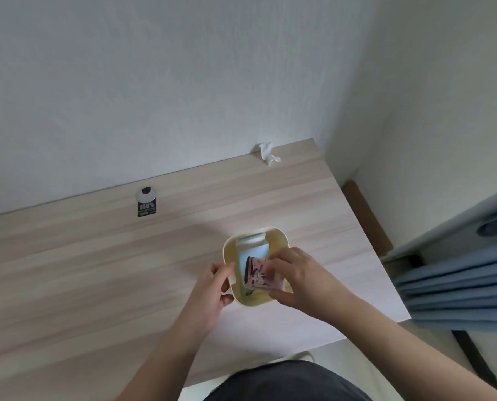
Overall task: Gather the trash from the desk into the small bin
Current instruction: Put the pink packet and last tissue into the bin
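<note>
A small cream bin [276, 235] stands on the light wood desk [96, 270], near its right end. My left hand [212, 287] grips the bin's left wall. My right hand [296, 273] holds a pink wrapper with dark print [256, 273] over the bin's opening, partly inside it. A pale green and white package [253, 247] lies inside the bin behind the wrapper. A crumpled white tissue [267, 153] rests at the desk's far edge by the wall, well beyond both hands.
A round cable grommet [146, 193] with a black "100%" sticker [146, 209] sits at the back of the desk to the left. Blue curtains [458, 285] hang off the desk's right side. The white wall runs along the far edge.
</note>
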